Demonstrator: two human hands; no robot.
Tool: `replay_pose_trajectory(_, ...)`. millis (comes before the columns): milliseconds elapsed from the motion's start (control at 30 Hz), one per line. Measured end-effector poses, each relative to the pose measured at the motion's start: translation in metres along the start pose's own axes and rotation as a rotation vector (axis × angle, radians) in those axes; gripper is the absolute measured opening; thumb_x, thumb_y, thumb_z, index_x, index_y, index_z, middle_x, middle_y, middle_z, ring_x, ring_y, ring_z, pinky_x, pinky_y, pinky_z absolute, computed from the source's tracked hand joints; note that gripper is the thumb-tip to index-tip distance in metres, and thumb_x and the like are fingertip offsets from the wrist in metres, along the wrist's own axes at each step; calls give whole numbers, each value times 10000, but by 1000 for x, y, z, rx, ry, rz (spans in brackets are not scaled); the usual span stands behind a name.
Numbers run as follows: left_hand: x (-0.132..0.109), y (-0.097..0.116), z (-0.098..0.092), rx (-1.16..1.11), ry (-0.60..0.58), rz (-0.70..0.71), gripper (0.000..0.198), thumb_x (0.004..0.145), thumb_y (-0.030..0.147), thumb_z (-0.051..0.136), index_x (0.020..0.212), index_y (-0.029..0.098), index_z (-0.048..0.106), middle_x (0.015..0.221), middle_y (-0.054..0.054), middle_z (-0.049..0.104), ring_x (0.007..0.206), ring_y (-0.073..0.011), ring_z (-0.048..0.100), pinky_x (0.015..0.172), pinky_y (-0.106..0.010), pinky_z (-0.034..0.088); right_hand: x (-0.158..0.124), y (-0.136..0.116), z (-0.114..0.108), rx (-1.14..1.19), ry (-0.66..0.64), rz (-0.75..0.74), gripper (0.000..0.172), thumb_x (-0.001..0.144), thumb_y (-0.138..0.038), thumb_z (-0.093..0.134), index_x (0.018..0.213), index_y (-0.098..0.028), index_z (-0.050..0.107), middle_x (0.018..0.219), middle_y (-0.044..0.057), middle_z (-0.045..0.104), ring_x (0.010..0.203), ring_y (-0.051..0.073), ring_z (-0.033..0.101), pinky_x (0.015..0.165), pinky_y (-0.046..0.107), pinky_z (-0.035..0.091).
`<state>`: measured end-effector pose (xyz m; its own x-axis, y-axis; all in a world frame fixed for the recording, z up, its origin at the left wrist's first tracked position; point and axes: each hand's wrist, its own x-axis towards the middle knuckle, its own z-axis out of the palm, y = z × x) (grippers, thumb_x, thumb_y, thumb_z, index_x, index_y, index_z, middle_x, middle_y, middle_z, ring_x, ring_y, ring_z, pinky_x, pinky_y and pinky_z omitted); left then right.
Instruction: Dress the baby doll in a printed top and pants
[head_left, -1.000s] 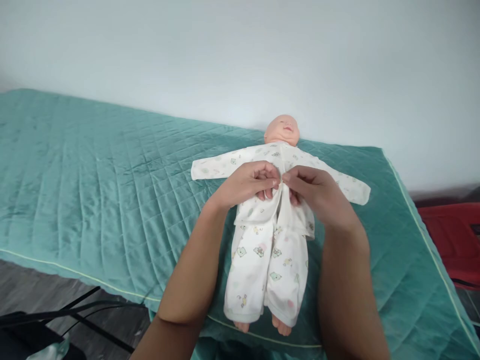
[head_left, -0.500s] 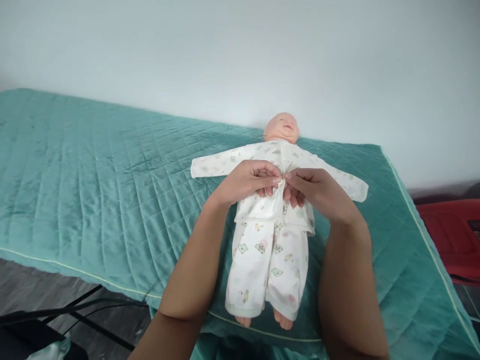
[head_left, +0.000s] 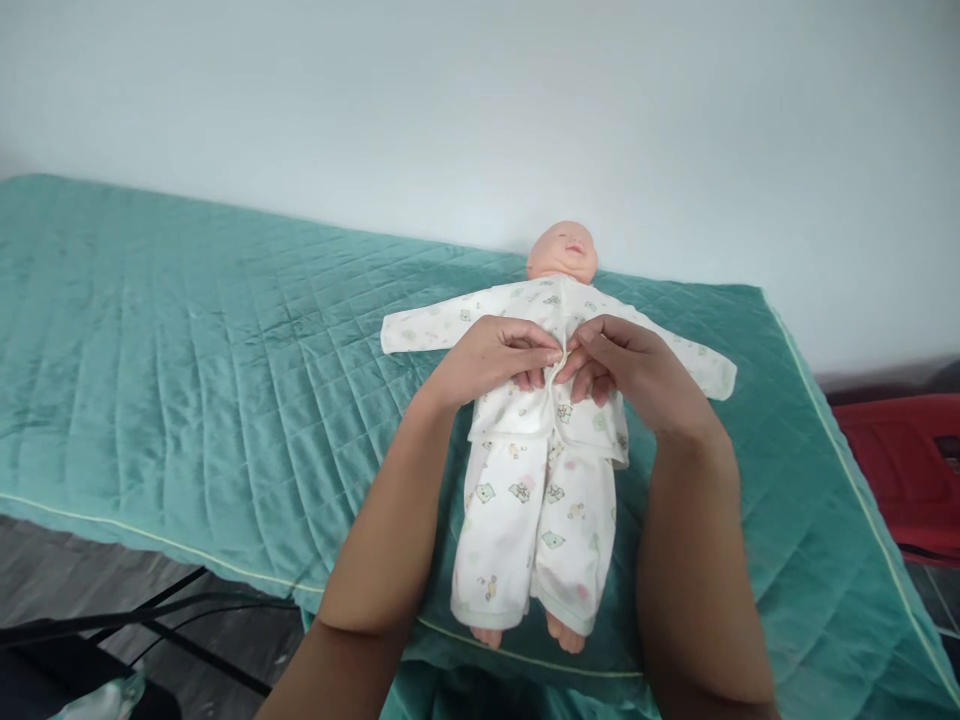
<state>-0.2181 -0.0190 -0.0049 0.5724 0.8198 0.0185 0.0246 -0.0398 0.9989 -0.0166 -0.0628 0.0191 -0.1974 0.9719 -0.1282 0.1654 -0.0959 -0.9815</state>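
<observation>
A baby doll lies on its back on a teal quilted bed cover, head toward the wall, bare feet near the front edge. It wears a white printed shirt with sleeves spread wide and matching white trousers. My left hand pinches the left edge of the shirt front at the doll's chest. My right hand pinches the right edge, fingertips meeting the left hand's at the shirt opening. What sits between the fingertips is hidden.
A pale wall runs behind the bed. A red object stands on the floor at the right. Black cables or bars lie on the dark floor at the lower left, under the bed's front edge.
Both hands have shifted slightly up the doll's chest, still pinching the shirt's front edges together. The lower shirt front now lies flatter and closed. The doll stays put.
</observation>
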Motion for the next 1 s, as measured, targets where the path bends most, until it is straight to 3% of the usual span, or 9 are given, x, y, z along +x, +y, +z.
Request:
replay_pose_trajectory(167,-2,4,1,72,-28,12,244,785,338,783,928,149,727,729,-14,678,596,-98,629,584,-223,541,-1,-4,2,-7,31,22,251,954,-456,573,930,-207,598,833,55,764,669,163,733,505,204,458)
replay_pose_trajectory(333,-3,5,2,119,-30,-4,164,788,215,693,940,157,718,704,2,666,594,-93,624,603,-218,529,-1,-6,5,-29,44,37,191,948,-398,564,922,-209,580,828,57,775,667,173,745,506,204,466)
replay_pose_trajectory(533,-4,7,4,187,-1,24,202,730,121,617,900,162,719,758,-2,688,574,-86,617,571,-212,494,-1,-8,7,-70,69,43,186,953,-380,546,911,-204,593,745,49,759,628,167,733,493,204,464)
replay_pose_trajectory(667,-4,5,4,143,-2,-4,241,727,102,602,941,159,697,634,26,619,554,-85,598,567,-206,490,-1,-8,8,-112,75,60,159,901,-349,642,967,-212,597,743,40,760,643,166,730,522,212,485)
replay_pose_trajectory(767,-3,4,3,37,0,-7,269,721,105,629,982,170,642,749,14,654,587,-75,599,577,-205,512,0,-6,8,-129,46,60,246,846,-343,729,1013,-218,598,734,28,754,664,166,722,560,226,506)
replay_pose_trajectory(833,-4,5,1,-15,-22,-4,284,739,129,654,1014,181,605,840,4,666,608,-73,609,573,-206,518,-1,-5,8,-130,23,50,268,830,-333,748,1023,-221,600,738,22,750,658,159,709,581,238,517)
replay_pose_trajectory(1000,-10,9,-8,-8,-171,-53,257,806,184,684,1040,192,576,770,20,652,563,-77,595,520,-201,480,-3,-7,7,-241,72,18,218,840,-308,711,1019,-224,619,735,10,737,631,152,678,606,265,524)
